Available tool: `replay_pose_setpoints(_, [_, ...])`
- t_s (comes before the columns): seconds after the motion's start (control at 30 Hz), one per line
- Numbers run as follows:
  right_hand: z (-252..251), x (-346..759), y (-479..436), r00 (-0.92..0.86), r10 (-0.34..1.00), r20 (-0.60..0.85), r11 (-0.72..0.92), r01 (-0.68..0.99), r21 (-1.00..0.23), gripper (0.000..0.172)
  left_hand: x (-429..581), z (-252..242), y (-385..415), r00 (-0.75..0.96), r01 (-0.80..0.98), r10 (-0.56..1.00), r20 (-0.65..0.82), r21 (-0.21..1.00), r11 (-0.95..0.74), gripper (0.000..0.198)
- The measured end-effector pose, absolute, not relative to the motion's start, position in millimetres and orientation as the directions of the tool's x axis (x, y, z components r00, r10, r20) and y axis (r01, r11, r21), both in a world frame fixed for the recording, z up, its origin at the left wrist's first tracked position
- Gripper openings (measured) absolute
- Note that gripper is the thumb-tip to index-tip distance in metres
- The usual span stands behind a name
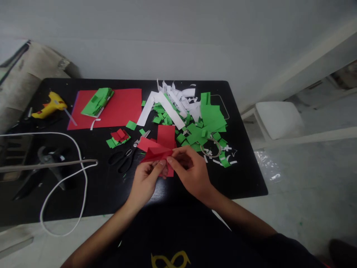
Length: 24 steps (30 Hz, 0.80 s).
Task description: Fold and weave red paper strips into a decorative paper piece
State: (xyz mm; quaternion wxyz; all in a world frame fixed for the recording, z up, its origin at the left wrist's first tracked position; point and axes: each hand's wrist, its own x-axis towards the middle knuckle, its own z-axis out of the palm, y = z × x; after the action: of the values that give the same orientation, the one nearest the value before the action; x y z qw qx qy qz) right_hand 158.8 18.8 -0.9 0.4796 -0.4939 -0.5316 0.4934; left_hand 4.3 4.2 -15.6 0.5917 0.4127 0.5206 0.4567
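Near the front middle of the black table, my left hand (146,178) and my right hand (192,169) both pinch a piece of red paper (156,153) along its near edge. The thumbs press on top and most of the other fingertips are hidden. The held paper looks folded. Beneath and behind it lie red paper strips (166,136), one pointing away from me. Black-handled scissors (122,158) rest just left of my left hand. Beside them is a small pile of red and green paper pieces (118,137).
White paper strips (173,102) and green paper scraps (213,117) spread across the back right, with a tape ring (211,148) nearer. A yellow glue gun (50,105) and a red sheet (119,108) bearing folded green paper (97,101) lie back left. A white cable (79,149) loops over the left edge.
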Motion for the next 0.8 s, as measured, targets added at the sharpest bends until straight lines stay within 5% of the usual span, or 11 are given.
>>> replay_pose_setpoints(0.2, [4.4, 160.3, 13.5, -0.173, 0.964, 0.2, 0.239, 0.243, -0.94, 0.012, 4.5, -15.0, 4.7, -0.013, -0.124, 0.981, -0.196, 0.973, 0.193, 0.029])
replay_pose_setpoints(0.43, [-2.4, 160.0, 15.5, -0.19, 0.981, 0.042, 0.074, 0.163, -0.984, 0.031, 3.0, -12.0, 2.5, -0.04, -0.008, 0.99, -0.137, 0.991, 0.137, 0.018])
replay_pose_setpoints(0.8, [-5.1, 162.0, 21.9, -0.203, 0.975, -0.087, -0.095, -0.032, -0.995, 0.015, 0.0, -15.1, 3.4, -0.035, 0.284, 0.999, -0.009, 0.959, 0.019, 0.016])
